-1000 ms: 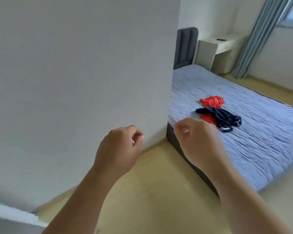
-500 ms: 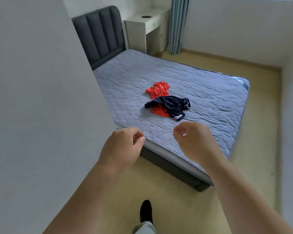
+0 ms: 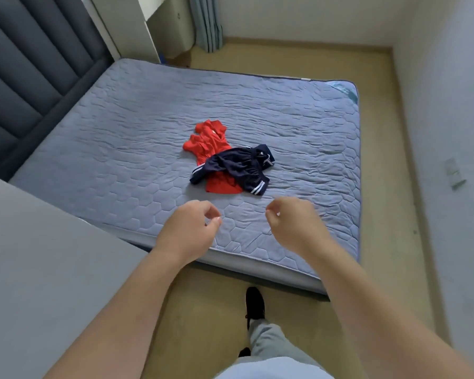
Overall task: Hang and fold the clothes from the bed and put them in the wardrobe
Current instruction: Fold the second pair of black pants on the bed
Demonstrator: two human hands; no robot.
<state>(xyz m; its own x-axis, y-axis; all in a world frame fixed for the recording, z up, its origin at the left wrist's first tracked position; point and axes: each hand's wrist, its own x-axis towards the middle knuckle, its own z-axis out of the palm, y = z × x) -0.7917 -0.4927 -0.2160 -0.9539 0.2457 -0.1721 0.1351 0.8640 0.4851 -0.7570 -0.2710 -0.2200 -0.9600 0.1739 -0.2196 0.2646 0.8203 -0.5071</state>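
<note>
A crumpled red garment (image 3: 206,142) lies in the middle of the bed (image 3: 137,127), which has a grey-blue quilted cover. A navy pair of shorts with white stripes (image 3: 237,165) lies across the red garment's near part. My left hand (image 3: 190,229) hovers over the bed's near edge, fingers loosely curled, holding nothing. My right hand (image 3: 292,222) is beside it, a little right of the clothes, also loosely curled and empty. Both hands are short of the clothes and touch neither.
A dark padded headboard (image 3: 30,67) stands at the left. A grey wall corner (image 3: 47,269) juts in at lower left. A white bedside unit (image 3: 159,26) and a curtain (image 3: 207,23) are at the back. Tan floor (image 3: 381,165) runs along the bed's right side.
The view has swung past the wall corner and come closer to the bed. The clothes now lie just beyond my hands. Both hands stay raised and empty.
</note>
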